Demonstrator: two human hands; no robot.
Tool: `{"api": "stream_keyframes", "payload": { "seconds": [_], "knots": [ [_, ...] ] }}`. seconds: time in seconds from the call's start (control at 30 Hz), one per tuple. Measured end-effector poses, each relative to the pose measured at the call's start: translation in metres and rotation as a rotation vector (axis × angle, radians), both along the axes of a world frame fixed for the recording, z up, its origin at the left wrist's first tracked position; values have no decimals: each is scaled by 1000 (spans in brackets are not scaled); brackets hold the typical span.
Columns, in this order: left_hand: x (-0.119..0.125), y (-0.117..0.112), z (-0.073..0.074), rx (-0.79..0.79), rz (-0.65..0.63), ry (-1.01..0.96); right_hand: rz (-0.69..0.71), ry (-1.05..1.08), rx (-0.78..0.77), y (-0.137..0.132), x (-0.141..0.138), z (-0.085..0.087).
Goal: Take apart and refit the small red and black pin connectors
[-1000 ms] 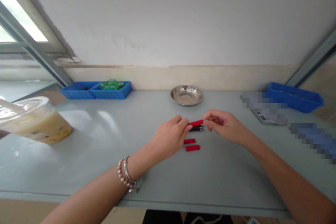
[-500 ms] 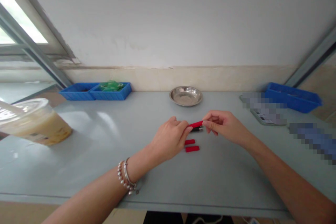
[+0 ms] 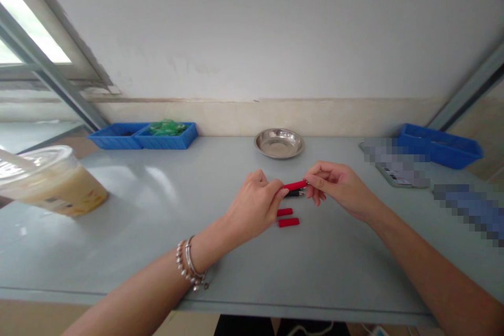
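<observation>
My left hand [image 3: 254, 207] and my right hand [image 3: 336, 186] meet above the grey table [image 3: 157, 231], each pinching one end of a small red sleeve-like piece [image 3: 295, 185]. Just under it lies a thin black piece [image 3: 295, 193] with a metal tip. Two more short red pieces [image 3: 284, 212] [image 3: 289, 222] lie on the table close below my left fingers. Both hands have their fingers curled in a pinch. A bracelet sits on my left wrist.
A round steel dish [image 3: 279, 143] stands behind the hands. Blue trays [image 3: 142, 136] sit at the back left, one holding green parts [image 3: 167, 127]. Another blue tray [image 3: 439, 145] is at the right. A plastic cup with a beige drink [image 3: 51, 181] stands far left.
My right hand's fingertips have shifted slightly along the red piece's right end. The left hand has barely moved.
</observation>
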State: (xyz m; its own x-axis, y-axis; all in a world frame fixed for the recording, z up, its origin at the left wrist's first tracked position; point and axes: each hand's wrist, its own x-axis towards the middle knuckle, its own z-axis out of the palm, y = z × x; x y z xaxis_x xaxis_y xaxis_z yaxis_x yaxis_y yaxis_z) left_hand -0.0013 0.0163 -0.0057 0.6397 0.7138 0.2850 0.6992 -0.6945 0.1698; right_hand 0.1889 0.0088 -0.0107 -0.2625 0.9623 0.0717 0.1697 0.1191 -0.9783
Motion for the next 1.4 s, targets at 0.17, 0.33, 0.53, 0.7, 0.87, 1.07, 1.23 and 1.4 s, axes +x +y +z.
{"api": "stream_keyframes", "payload": {
  "seconds": [0.17, 0.33, 0.53, 0.7, 0.87, 1.07, 1.23, 1.4],
  "knots": [
    [0, 0, 0, 4, 19, 12, -66, -45, 44, -1, -3, 5],
    [-1, 2, 0, 40, 44, 54, -151, -108, 121, 1, 3, 3],
    [-5, 5, 4, 73, 60, 187, -299, -575, 127, 9, 21, -3],
    [-9, 7, 8, 19, 30, 302, -298, -855, 94, 11, 23, -3],
    [-8, 4, 11, -33, -28, 361, -245, -938, 104, 11, 20, -5],
    [-9, 2, 11, -21, -47, 365, -200, -1039, 243, 14, 24, -15],
    [-10, 4, 6, -31, -74, 332, -189, -1107, 302, 15, 26, -23],
    [-8, 5, 4, -52, -67, 332, -182, -1031, 321, 11, 22, -19]
  ]
}}
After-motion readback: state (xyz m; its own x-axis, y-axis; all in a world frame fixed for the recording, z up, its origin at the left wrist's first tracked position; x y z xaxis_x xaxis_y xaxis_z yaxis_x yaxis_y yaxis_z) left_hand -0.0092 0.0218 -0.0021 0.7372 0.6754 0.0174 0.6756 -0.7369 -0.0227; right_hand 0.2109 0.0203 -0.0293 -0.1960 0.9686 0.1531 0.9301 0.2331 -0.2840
